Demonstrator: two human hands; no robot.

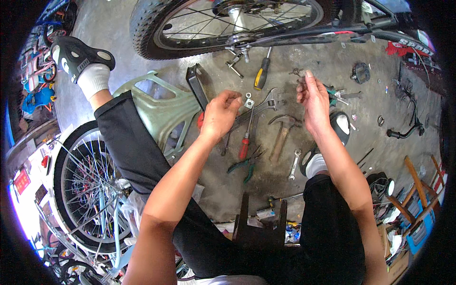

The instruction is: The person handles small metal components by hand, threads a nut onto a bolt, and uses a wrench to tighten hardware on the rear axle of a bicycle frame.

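Observation:
My left hand [219,114] is curled, its fingertips near a small nut [248,95] and square metal piece [249,103] on the floor. My right hand [312,102] is curled with the thumb up; whatever either hand holds, if anything, is hidden. Between and below them lie an adjustable wrench [270,103], red screwdriver [244,145], hammer [282,135], green-handled pliers [248,166] and spanner [294,166]. A yellow-black screwdriver [260,76] lies higher up, below a bicycle wheel [142,31].
A pale green plastic stool [147,114] stands left, above a white-rimmed wheel [64,180]. A black pedal [361,72] and crank part [399,133] lie right, near wooden chair legs [412,175]. My legs [130,142] straddle the tools. More bicycles [40,76] crowd the far left.

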